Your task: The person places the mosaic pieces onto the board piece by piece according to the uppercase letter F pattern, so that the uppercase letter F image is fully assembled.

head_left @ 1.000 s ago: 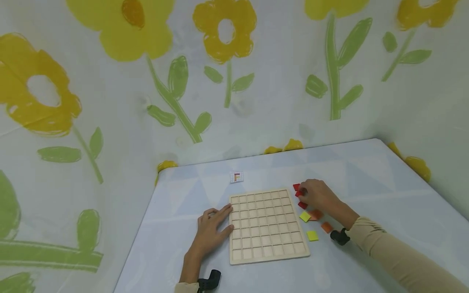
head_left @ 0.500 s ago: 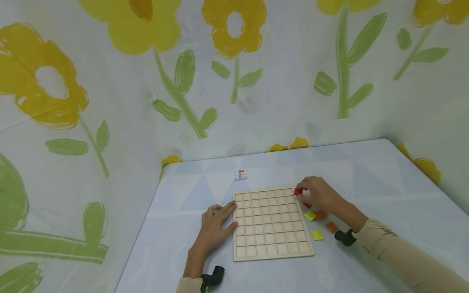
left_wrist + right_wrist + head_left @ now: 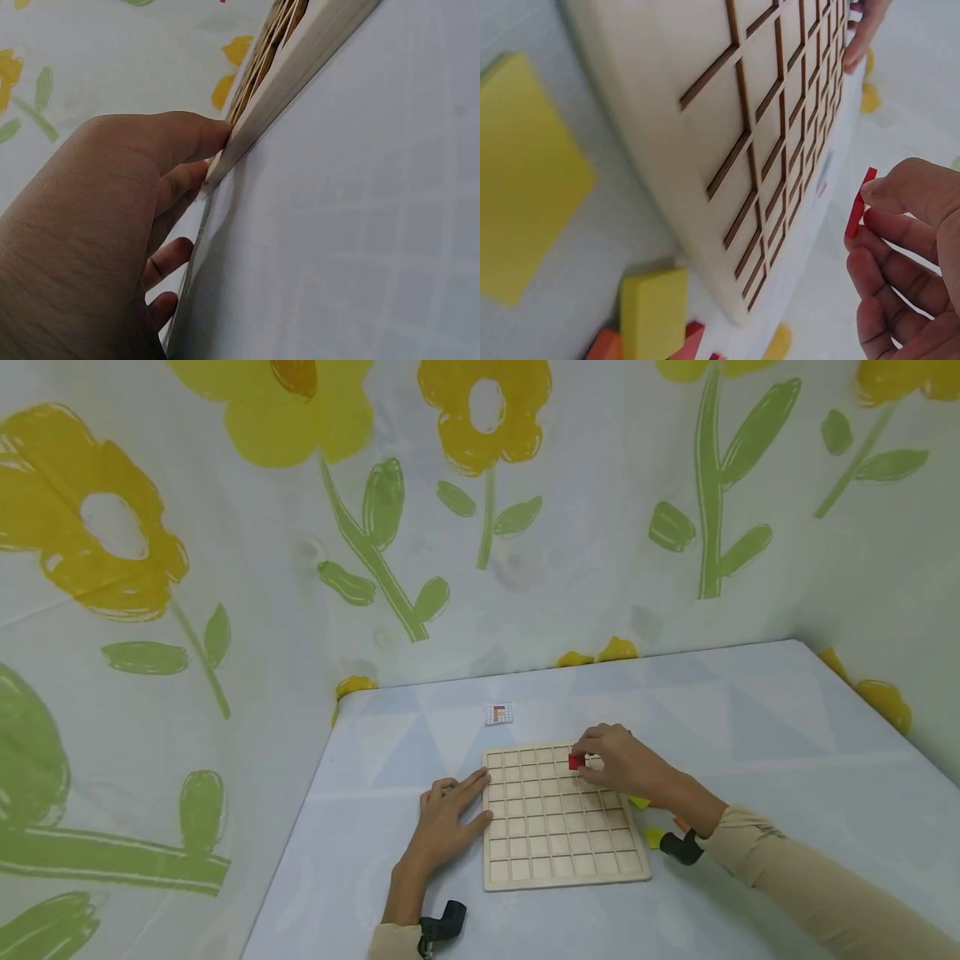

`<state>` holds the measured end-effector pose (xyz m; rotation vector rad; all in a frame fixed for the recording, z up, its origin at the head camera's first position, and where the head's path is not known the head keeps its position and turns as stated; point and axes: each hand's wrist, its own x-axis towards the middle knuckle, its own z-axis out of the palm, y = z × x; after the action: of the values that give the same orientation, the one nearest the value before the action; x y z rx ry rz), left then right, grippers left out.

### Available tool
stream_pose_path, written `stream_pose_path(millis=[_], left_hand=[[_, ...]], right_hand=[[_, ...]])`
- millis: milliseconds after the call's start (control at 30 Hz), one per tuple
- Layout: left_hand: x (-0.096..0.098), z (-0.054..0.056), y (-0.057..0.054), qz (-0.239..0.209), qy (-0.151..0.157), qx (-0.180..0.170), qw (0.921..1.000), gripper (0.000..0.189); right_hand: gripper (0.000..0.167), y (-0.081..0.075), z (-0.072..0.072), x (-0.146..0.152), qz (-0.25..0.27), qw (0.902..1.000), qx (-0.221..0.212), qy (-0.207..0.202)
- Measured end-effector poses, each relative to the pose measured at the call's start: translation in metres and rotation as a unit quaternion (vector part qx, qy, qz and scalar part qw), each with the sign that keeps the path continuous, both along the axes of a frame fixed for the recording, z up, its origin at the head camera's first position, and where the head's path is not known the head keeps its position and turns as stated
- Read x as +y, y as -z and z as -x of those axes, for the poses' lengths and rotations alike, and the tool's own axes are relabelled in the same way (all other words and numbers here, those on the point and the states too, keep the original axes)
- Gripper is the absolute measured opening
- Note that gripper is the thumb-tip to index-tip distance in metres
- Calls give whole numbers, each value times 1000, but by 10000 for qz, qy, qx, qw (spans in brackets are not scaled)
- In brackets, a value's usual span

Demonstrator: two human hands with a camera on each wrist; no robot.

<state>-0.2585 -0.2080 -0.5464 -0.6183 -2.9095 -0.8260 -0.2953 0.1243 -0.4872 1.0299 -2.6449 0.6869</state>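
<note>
A square wooden grid board (image 3: pixel 566 818) with shallow square cells lies on the table. Over its upper right part, my right hand (image 3: pixel 622 764) pinches a red square tile (image 3: pixel 576 762) between thumb and fingertips. In the right wrist view the red tile (image 3: pixel 860 202) stands on edge in the fingers, above the board's surface. My left hand (image 3: pixel 444 827) rests at the board's left edge, its thumb and fingertips touching the rim. From the left wrist view, the thumb (image 3: pixel 202 135) presses on the board's side (image 3: pixel 300 71) while the other fingers are loosely bent.
Yellow tiles (image 3: pixel 654 837) and orange tiles lie right of the board, partly hidden by the right arm. A yellow tile (image 3: pixel 529 172) shows large in the right wrist view. A small card with a coloured grid pattern (image 3: pixel 498 713) lies beyond the board. Flowered cloth (image 3: pixel 585 568) hangs behind.
My right hand picks a red tile from the pile right of the board and carries it left over the board. The left hand stays at the board's edge. The head view shifts slightly.
</note>
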Motion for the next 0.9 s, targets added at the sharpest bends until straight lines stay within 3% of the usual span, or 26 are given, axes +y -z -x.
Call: stream_pose_path(millis=[367,900], left_hand=[[-1,0,0,29,35,67,10000,59],[-2,2,4,275,-4,170,9995,59]], right_hand=[[14,-2,10,-32,-171,9996,157,-185],[11,13,23,-63,-530,9981,45,-307]])
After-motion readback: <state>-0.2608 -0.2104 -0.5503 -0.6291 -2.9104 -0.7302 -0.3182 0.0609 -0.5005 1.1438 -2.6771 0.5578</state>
